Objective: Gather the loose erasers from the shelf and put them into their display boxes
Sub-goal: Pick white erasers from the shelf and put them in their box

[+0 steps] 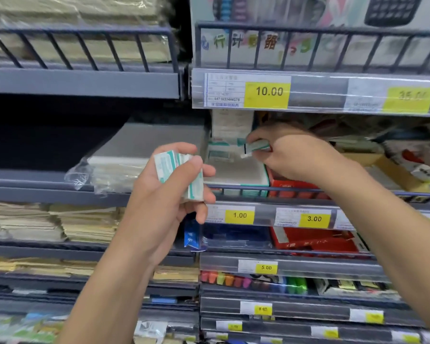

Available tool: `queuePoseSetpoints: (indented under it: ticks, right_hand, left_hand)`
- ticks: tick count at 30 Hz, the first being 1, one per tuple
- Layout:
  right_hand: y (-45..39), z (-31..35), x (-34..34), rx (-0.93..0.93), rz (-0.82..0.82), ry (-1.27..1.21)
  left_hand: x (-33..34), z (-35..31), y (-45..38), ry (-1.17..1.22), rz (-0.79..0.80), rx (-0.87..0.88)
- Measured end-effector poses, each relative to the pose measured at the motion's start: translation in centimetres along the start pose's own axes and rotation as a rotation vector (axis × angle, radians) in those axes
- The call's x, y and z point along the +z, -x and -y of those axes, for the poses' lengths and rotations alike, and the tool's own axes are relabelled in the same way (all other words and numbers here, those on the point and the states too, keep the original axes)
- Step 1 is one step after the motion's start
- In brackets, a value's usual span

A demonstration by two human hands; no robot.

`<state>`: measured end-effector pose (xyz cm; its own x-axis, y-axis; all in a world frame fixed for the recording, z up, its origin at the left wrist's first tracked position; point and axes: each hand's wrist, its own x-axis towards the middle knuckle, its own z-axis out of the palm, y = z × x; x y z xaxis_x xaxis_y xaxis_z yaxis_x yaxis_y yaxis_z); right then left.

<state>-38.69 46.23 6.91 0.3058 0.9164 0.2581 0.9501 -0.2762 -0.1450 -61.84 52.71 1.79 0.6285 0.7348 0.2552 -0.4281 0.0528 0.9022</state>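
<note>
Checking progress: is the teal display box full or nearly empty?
Nearly empty: the teal display box shows mostly bare white floor, a few erasers at its back.

This is a shop. Gray shelves [85, 81] hold stacked paper goods, and yellow price tags [267, 91] sit along the shelf edges.

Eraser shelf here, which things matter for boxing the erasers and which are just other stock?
Job:
left hand gripping stack of erasers
right hand pinching single eraser
teal-edged display box

Other stock:
red box
highlighters
paper stacks
price tags
</note>
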Motion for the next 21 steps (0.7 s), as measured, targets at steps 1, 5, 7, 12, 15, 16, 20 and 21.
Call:
queuePoseSetpoints:
  ticks: [1, 5, 7, 12, 15, 16, 20, 21]
  right_hand:
    - [-0.8, 0.2, 0.2, 0.014, 0.044, 0.022]
    - [-3.0, 0.9, 0.9, 0.032, 0.147, 0.187]
    - [-3.4, 1.0, 1.2, 0.022, 0.152, 0.227]
    - [-4.1, 0.8, 1.8, 0.002, 0.141, 0.233]
    - [-4.6, 0.7, 2.2, -0.022, 0.127, 0.239]
    - [-4.7, 0.7, 2.3, -0.025, 0.125, 0.241]
    - [-5.2, 0.6, 2.4, -0.026, 0.117, 0.258]
    - [-5.3, 0.5, 2.4, -0.028, 0.113, 0.256]
  left_hand:
    - [-0.1, -0.1, -0.1, 0.0, -0.004, 0.002]
    - [-0.6, -0.2, -0.4, 0.007, -0.017, 0.016]
    - [-0.8, -0.3, -0.5, 0.011, -0.023, 0.023]
    - [-1.3, -0.4, -0.5, 0.015, -0.027, 0.026]
    - [-1.4, -0.4, -0.6, 0.023, -0.023, 0.02]
    - [-1.4, -0.4, -0.5, 0.027, -0.021, 0.019]
    - [-1.3, -0.3, -0.5, 0.03, -0.012, 0.01]
    - [-1.3, -0.3, -0.5, 0.032, -0.008, 0.008]
